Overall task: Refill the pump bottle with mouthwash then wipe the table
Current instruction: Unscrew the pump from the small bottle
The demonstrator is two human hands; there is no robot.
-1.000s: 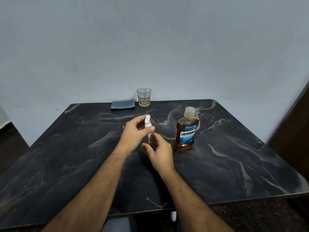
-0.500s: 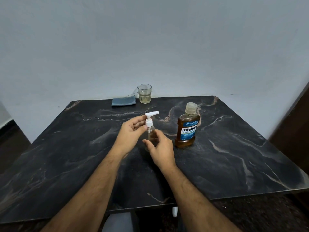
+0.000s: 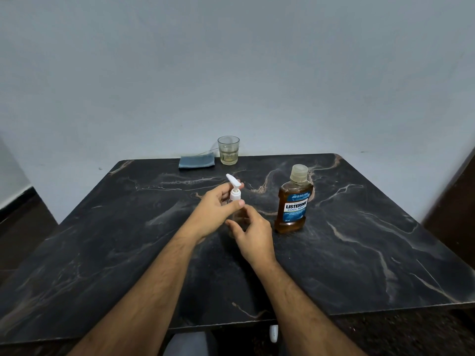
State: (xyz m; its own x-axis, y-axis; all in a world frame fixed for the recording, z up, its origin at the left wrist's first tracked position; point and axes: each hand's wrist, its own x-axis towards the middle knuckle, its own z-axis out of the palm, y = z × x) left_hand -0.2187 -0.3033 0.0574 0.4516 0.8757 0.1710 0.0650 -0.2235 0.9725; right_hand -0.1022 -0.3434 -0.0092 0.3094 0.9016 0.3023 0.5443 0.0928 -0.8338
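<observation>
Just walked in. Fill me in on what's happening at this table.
A person is working on a small clear pump bottle at the middle of the dark table. The left hand pinches its white pump top while the right hand holds the bottle's body. The mouthwash bottle stands capped just to the right, untouched. A blue cloth and a glass sit at the far edge.
</observation>
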